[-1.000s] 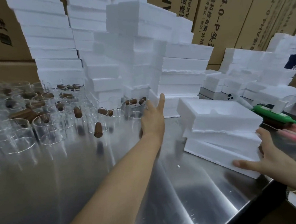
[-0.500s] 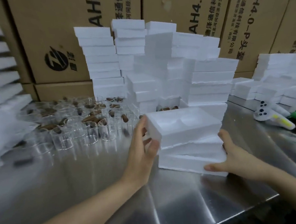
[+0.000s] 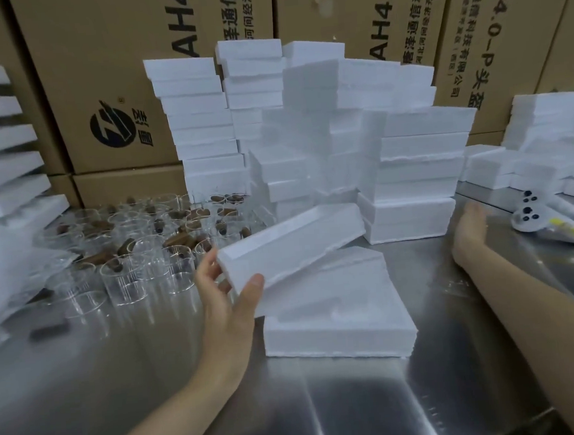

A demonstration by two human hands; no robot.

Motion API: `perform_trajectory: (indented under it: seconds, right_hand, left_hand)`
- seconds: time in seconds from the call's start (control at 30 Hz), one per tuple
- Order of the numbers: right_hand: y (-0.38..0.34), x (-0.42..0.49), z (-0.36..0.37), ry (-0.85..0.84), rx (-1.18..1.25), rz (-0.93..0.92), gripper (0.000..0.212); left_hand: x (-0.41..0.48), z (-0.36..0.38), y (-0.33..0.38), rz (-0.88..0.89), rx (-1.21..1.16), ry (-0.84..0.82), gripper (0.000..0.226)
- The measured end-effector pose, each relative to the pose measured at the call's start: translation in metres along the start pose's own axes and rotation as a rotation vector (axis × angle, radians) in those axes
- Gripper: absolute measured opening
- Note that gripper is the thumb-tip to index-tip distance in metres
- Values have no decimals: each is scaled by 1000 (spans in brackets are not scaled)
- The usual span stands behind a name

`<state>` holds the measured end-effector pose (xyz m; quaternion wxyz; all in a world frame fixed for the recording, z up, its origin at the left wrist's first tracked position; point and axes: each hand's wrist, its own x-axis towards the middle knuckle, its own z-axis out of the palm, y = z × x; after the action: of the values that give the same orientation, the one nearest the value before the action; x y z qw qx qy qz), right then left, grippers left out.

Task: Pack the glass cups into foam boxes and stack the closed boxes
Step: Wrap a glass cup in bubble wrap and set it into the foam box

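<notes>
Foam boxes and glass cups crowd a steel table before cardboard cartons.

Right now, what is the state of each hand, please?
Left hand: holds the tilted foam piece by its end.
Right hand: open, holds nothing.

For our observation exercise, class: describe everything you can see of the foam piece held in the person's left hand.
The foam piece is a white oblong slab, seemingly expanded polystyrene, with rough edges and a shallow hollow on its upper side. It is tilted, right end higher, above the foam base lying flat on the steel table. The left hand grips its near left end, thumb on the front face, fingers behind. Whether it touches the base cannot be told.
</notes>
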<state>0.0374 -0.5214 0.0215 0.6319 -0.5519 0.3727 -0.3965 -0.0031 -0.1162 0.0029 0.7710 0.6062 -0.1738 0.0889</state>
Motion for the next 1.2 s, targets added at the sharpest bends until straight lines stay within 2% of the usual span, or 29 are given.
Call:
perform_trajectory:
  seconds: [0.07, 0.2, 0.4, 0.5, 0.67, 0.8, 0.97, 1.03, 1.1, 1.13, 1.2]
  right_hand:
    - [3, 8, 7, -49, -70, -13, 33]
    - [6, 14, 16, -157, -48, -50, 43]
    - [6, 4, 22, -257, -6, -120, 32]
    - [11, -1, 31, -367, -25, -139, 23]
    - [21, -14, 40, -404, -59, -169, 47]
    - [26, -23, 47, -330, -91, -179, 22]
    - [28, -33, 50, -368, -188, -183, 25]
    - [25, -43, 50, -340, -150, -204, 32]
    - [16, -65, 47, -225, -68, -306, 44]
    - [8, -80, 44, -209, -15, -389, 43]
    - [-13, -112, 35, -383, 62, -540, 31]
  left_hand:
    - [5, -2, -5, -52, -51, 40, 66]
    - [15, -3, -11, -116, -88, 74, 68]
    - [13, 1, -15, -113, -44, 47, 82]
    - [14, 0, -15, -121, -62, 49, 85]
    - [16, -1, -17, -137, -45, 56, 83]
    - [16, 0, -16, -128, -56, 43, 86]
    - [15, 1, -13, -117, -73, 64, 71]
    - [16, -1, -8, -64, -45, 87, 68]
    - [21, -12, 2, -4, 19, 90, 67]
    - [25, -22, 8, 2, 48, 95, 65]
    - [37, -45, 21, -56, 124, 110, 46]
